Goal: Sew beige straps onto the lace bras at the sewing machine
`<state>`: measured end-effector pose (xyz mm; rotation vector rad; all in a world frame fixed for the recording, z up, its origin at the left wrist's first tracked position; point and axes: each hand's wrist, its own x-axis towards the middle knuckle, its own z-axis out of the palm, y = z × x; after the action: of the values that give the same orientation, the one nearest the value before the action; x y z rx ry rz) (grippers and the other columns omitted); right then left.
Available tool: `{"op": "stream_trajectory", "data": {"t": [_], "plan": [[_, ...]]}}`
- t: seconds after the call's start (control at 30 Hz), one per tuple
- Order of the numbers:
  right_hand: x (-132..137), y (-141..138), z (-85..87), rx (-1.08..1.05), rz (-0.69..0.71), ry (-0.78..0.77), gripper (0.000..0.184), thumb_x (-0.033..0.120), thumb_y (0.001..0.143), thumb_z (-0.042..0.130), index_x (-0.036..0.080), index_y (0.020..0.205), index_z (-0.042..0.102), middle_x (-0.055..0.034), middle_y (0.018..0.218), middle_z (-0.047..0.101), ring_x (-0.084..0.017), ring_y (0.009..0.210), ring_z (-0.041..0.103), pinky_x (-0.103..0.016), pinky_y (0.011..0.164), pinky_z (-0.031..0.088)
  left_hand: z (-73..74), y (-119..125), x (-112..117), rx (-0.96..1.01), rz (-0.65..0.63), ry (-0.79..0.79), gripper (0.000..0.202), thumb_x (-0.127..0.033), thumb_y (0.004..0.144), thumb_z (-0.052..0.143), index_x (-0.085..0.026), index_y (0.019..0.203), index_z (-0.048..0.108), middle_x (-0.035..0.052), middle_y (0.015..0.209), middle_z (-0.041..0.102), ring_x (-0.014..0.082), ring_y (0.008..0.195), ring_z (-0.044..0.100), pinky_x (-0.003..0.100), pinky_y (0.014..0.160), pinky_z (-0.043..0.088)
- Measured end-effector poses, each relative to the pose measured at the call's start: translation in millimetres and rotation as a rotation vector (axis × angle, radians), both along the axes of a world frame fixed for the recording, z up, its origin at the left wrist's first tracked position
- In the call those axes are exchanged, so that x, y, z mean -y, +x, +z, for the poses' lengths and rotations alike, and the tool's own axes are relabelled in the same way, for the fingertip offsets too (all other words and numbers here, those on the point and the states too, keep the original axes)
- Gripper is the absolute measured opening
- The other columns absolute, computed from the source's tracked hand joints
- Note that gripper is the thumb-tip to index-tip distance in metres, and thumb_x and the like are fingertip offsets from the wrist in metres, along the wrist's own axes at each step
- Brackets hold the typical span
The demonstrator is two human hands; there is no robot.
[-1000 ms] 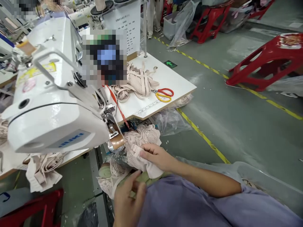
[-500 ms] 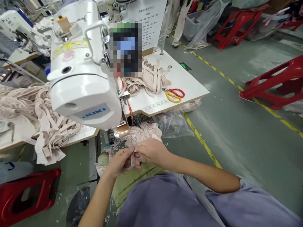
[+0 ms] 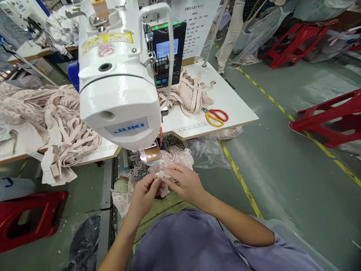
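Observation:
My left hand (image 3: 146,194) and my right hand (image 3: 186,184) meet in front of my lap, both closed. Between their fingertips is the end of a pale beige strap (image 3: 161,174), pinched from either side. A beige lace garment (image 3: 180,156) lies just beyond the fingers, partly hidden by my right hand. More pale lace (image 3: 122,201) hangs at the left, over my knee. Close above the hands is the sewing machine (image 3: 124,109), its brown-and-metal lower part (image 3: 152,154) near the lace. How the strap joins the garment is hidden.
Red-and-yellow-handled scissors (image 3: 216,116) and a heap of beige straps (image 3: 191,92) lie on the white machine table (image 3: 237,109). More straps and lace (image 3: 64,139) overhang the left table. Red stools (image 3: 332,116) stand on the floor; a person's legs (image 3: 229,35) show behind.
The view has shifted, so the machine appears larger and further right. My fingers have moved on the strap, and its pale end now shows between the fingertips.

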<state>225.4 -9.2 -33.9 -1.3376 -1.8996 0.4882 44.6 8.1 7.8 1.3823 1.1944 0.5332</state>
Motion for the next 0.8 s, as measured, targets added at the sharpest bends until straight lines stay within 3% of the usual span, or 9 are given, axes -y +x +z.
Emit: {"op": "stream_trajectory", "data": {"t": [0.17, 0.3, 0.37, 0.43, 0.5, 0.53, 0.6, 0.67, 0.8], "plan": [[-0.1, -2.1, -5.0, -0.063, 0.006, 0.067, 0.020, 0.026, 0.096, 0.053, 0.023, 0.106, 0.070, -0.0048, 0.093, 0.072, -0.015, 0.085, 0.065, -0.027, 0.073, 0.051, -8.0, 1.1, -1.0, -0.011, -0.002, -0.028, 0.036, -0.046, 0.093, 0.048, -0.017, 0.075, 0.061, -0.0003, 0.064, 0.056, 0.0124, 0.059, 0.052, 0.022, 0.057, 0.041], [1.3, -11.5, -25.0, -0.126, 0.059, 0.137, 0.017, 0.024, 0.095, 0.055, 0.022, 0.095, 0.072, -0.0038, 0.089, 0.073, -0.014, 0.085, 0.066, -0.026, 0.077, 0.051, -27.7, 4.5, -4.7, -0.001, 0.103, -0.032, 0.045, -0.057, 0.089, 0.050, -0.018, 0.067, 0.057, -0.0005, 0.060, 0.055, 0.0130, 0.058, 0.050, 0.023, 0.056, 0.042], [-7.8, -3.4, -36.9, -0.055, 0.148, 0.079, 0.019, 0.027, 0.096, 0.054, 0.023, 0.095, 0.072, -0.0025, 0.091, 0.073, -0.013, 0.088, 0.066, -0.024, 0.079, 0.050, -38.3, 6.0, -9.1, -0.055, 0.173, -0.023, 0.048, -0.062, 0.082, 0.058, -0.018, 0.063, 0.055, -0.0016, 0.055, 0.052, 0.0125, 0.054, 0.047, 0.023, 0.053, 0.039], [-28.3, 24.6, -42.3, 0.107, 0.102, -0.081, 0.021, 0.031, 0.097, 0.052, 0.025, 0.101, 0.072, -0.0009, 0.099, 0.073, -0.012, 0.094, 0.065, -0.022, 0.082, 0.049, -44.8, 5.3, -14.4, -0.037, 0.194, -0.076, 0.048, -0.064, 0.077, 0.063, -0.018, 0.065, 0.058, -0.0025, 0.056, 0.052, 0.0119, 0.052, 0.044, 0.023, 0.051, 0.036], [-57.9, 71.1, -36.4, 0.290, -0.141, -0.239, 0.027, 0.031, 0.100, 0.045, 0.025, 0.113, 0.068, -0.0026, 0.112, 0.070, -0.013, 0.106, 0.062, -0.023, 0.092, 0.047, -45.7, 1.9, -18.3, -0.002, 0.199, -0.127, 0.049, -0.067, 0.073, 0.065, -0.019, 0.066, 0.060, -0.0026, 0.058, 0.054, 0.0118, 0.052, 0.044, 0.023, 0.050, 0.036], [-74.7, 97.8, -29.8, 0.349, -0.291, -0.274, 0.033, 0.027, 0.102, 0.037, 0.021, 0.122, 0.063, -0.0075, 0.122, 0.066, -0.016, 0.115, 0.058, -0.029, 0.099, 0.044, -44.6, -0.5, -19.1, 0.014, 0.205, -0.140, 0.050, -0.068, 0.071, 0.067, -0.019, 0.065, 0.060, -0.0026, 0.059, 0.054, 0.0117, 0.052, 0.044, 0.023, 0.049, 0.035], [-108.9, 148.8, -13.8, 0.408, -0.442, -0.295, 0.042, 0.020, 0.102, 0.026, 0.013, 0.133, 0.053, -0.0178, 0.132, 0.058, -0.024, 0.125, 0.050, -0.042, 0.106, 0.036, -41.8, -5.2, -18.3, 0.047, 0.206, -0.159, 0.053, -0.071, 0.065, 0.070, -0.019, 0.063, 0.061, -0.0022, 0.059, 0.054, 0.0115, 0.052, 0.044, 0.022, 0.049, 0.036], [-137.6, 186.2, 1.0, 0.459, -0.521, -0.333, 0.040, 0.018, 0.101, 0.031, 0.004, 0.132, 0.051, -0.0254, 0.129, 0.056, -0.030, 0.123, 0.050, -0.048, 0.104, 0.036, -41.1, -8.7, -15.1, 0.082, 0.225, -0.184, 0.055, -0.072, 0.058, 0.073, -0.018, 0.065, 0.064, -0.0011, 0.061, 0.058, 0.0119, 0.052, 0.047, 0.023, 0.049, 0.040], [-159.2, 210.4, 19.4, 0.539, -0.549, -0.406, 0.031, 0.032, 0.098, 0.051, 0.010, 0.119, 0.058, -0.0134, 0.116, 0.063, -0.024, 0.105, 0.061, -0.045, 0.094, 0.047, -47.2, -12.6, -10.7, 0.005, 0.257, -0.165, 0.061, -0.079, 0.050, 0.072, -0.022, 0.069, 0.071, 0.0031, 0.061, 0.065, 0.0207, 0.056, 0.059, 0.033, 0.051, 0.051]]}}
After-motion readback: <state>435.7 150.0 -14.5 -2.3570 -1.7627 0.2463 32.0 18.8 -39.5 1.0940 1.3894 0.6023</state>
